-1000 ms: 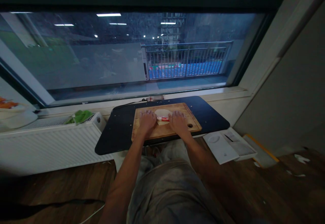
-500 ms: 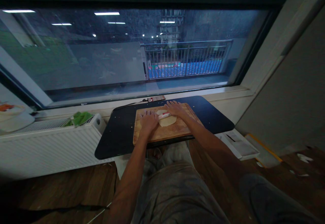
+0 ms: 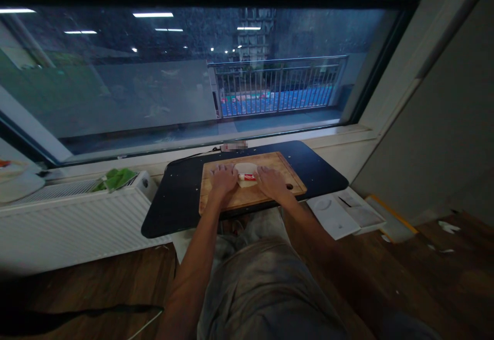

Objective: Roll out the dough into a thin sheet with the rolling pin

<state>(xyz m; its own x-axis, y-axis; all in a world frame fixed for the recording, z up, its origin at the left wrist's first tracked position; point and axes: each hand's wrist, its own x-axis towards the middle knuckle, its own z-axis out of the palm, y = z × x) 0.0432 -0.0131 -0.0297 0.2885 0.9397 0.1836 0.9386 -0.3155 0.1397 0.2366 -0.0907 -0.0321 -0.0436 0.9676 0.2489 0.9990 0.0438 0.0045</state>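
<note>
Through the head camera I have both of my hands in sight, palms down over a wooden board [image 3: 247, 198] that lies on a dark counter [image 3: 173, 203]. Between them runs a short rod [image 3: 247, 177], white with a red band, roughly crosswise on a pale, flattened sheet of dough [image 3: 246, 167]. The dough shows on the far side of the rod and again on the near side, around the middle of the board.

My left hand [image 3: 224, 177] covers the rod's left end; its fingers reach forward, a little apart from each other, with the tips pointing at the window [image 3: 154, 93]. My right hand [image 3: 270, 180] covers the other end, its fingers slanting inward and lying close together. Both hands touch the rod from above, and only its middle stretch is exposed between them. How tightly the fingers curl beneath it I cannot tell from this height, since the backs of the hands hide the undersides.

Just beside the right hand, the board has a dark hole [image 3: 289, 186] near its corner. Beyond the board, at the counter's far edge, sits a small blurred item [image 3: 234, 146] with a cable leading left. A green bundle [image 3: 115, 179] rests on the white radiator [image 3: 85, 227], well apart from my left hand.
</note>
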